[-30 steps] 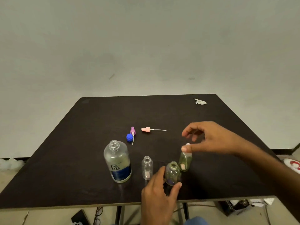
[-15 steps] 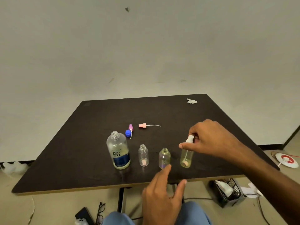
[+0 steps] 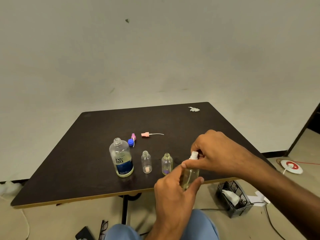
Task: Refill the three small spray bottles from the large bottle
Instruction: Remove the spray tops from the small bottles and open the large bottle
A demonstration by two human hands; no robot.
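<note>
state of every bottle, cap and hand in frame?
Large bottle: upright, uncapped.
Two small bottles: upright, open.
Third bottle: held, white sprayer on.
Left hand: grips its body.
Right hand: pinches sprayer.
Pink sprayer: lying loose.

Crumpled paper [image 3: 194,109] on dark table [image 3: 69,161] — floor: basket [image 3: 233,198], glasses [image 3: 103,228]

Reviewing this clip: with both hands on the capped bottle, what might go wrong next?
The left hand holds the small yellowish spray bottle past the dark table's edge; a slip could drop it on the floor. The right hand twisting its white spray cap might knock the uncapped small clear bottle with a purple base nearby.
</note>
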